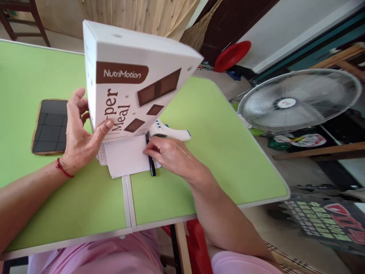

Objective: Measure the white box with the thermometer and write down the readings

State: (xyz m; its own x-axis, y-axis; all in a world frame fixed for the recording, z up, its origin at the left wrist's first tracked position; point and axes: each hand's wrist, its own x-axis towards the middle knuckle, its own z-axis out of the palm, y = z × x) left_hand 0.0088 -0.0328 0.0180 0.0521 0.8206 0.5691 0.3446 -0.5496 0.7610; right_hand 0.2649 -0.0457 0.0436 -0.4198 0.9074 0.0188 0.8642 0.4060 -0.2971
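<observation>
My left hand (88,129) grips the lower left edge of a white and brown NutriMotion meal box (119,99), thumb on the front and fingers round the side. The box stands tilted over the table. Beneath its lower edge lie a white sheet of paper (128,158) and a spiral notebook (102,154), mostly hidden. My right hand (171,154) is closed, thumb and forefinger pinched at a black pen (152,167) lying across the paper's right edge. Behind that hand is a white handheld thermometer-like device (173,133), partly covered by the box.
A dark smartphone (51,125) lies on the green folding table (228,152), left of my left hand. A metal seam crosses the table near me. Right of the table stand a fan (285,102) and a red basin (232,57). A wooden chair (24,19) is at the far left.
</observation>
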